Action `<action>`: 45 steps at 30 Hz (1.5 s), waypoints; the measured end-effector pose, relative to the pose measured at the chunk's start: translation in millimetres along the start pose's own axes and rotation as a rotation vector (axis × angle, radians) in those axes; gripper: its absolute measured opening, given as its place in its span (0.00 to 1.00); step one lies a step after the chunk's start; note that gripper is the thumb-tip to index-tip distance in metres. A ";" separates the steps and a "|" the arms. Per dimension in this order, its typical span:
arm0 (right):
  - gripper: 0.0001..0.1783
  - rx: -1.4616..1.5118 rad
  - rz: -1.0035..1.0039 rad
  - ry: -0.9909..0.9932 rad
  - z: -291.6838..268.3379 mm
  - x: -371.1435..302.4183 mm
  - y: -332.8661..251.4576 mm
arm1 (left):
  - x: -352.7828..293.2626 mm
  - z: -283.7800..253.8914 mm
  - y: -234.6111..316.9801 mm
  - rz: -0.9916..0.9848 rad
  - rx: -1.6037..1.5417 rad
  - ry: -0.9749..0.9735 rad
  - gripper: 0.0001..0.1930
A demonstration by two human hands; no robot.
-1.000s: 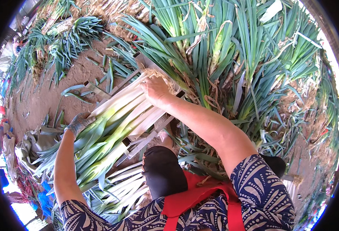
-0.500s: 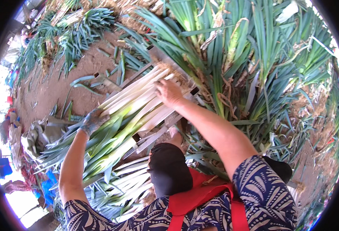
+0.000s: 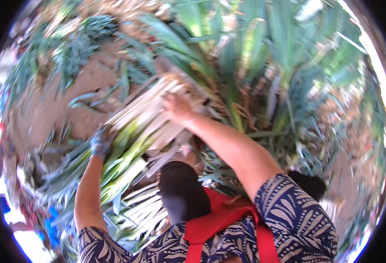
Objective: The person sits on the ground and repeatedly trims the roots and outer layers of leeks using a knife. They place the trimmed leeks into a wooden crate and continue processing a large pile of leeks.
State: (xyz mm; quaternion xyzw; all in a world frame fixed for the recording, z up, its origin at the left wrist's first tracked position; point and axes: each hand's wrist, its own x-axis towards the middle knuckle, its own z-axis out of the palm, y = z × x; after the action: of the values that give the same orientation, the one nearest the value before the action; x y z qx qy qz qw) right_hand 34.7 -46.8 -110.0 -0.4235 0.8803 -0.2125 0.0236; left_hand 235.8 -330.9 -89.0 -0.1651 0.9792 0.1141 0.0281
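Observation:
A thick row of long green onions (image 3: 133,118) lies slantwise before me, white stalks and roots toward the upper right, green leaves toward the lower left. It rests on a metal rack with a plate (image 3: 166,65) beyond the root end. My left hand (image 3: 102,139), in a bluish-grey glove, closes round the row's far-left edge where white turns green. Bare, my right hand (image 3: 177,108) has its bent fingers on the white stalks close to the roots. Motion blur softens both hands, and the left fingertips are partly hidden.
Tall green onion bunches (image 3: 254,57) crowd the far right. More lie in a heap (image 3: 77,44) at far left and in a pile (image 3: 147,208) beside my dark-clad knee (image 3: 182,190). Loose leaves (image 3: 82,100) litter the brown soil. A greyish cloth (image 3: 48,164) sits at left.
The whole view has shifted and blurred, so the scene sits slightly farther left. Both hands stay on the green onion row, the right still near the roots.

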 end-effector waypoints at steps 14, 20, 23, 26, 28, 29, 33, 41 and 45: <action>0.22 -0.154 0.759 -0.436 -62.3 -478.0 128.4 | 32.9 41.6 -86.4 0.048 -0.023 0.088 0.19; 0.18 -0.174 0.918 -0.419 -26.4 -475.2 139.2 | 48.2 9.0 -7.9 -0.043 -0.719 0.114 0.20; 0.19 0.152 0.924 0.091 -46.9 -432.9 153.2 | 43.3 -27.0 111.9 -0.138 -1.011 0.222 0.21; 0.21 0.308 0.928 0.035 -38.0 -393.8 147.1 | 24.2 -50.4 250.1 0.147 -1.173 0.210 0.20; 0.23 0.343 1.021 -0.127 -18.8 -382.3 139.1 | 5.4 -48.3 333.8 0.296 -1.310 0.113 0.19; 0.23 0.337 1.052 -0.218 -8.2 -381.8 134.1 | -2.2 -41.7 370.2 0.449 -1.259 0.099 0.19; 0.25 0.407 1.063 -0.205 0.5 -397.5 126.0 | -25.7 9.6 472.8 0.013 -1.606 -0.137 0.14; 0.25 0.614 0.714 0.315 -118.0 -434.8 88.0 | -9.7 42.6 502.6 -0.337 -1.738 -0.219 0.18; 0.26 0.398 0.463 0.444 -126.2 -444.7 62.4 | -9.9 52.5 516.2 -0.400 -1.966 -0.507 0.16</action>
State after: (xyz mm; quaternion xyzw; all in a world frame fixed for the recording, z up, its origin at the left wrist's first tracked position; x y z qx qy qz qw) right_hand 245.6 368.3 -81.4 -0.1441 0.8779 -0.4550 -0.0384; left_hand 75.8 159.0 -28.6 -0.2460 0.3738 0.8882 0.1048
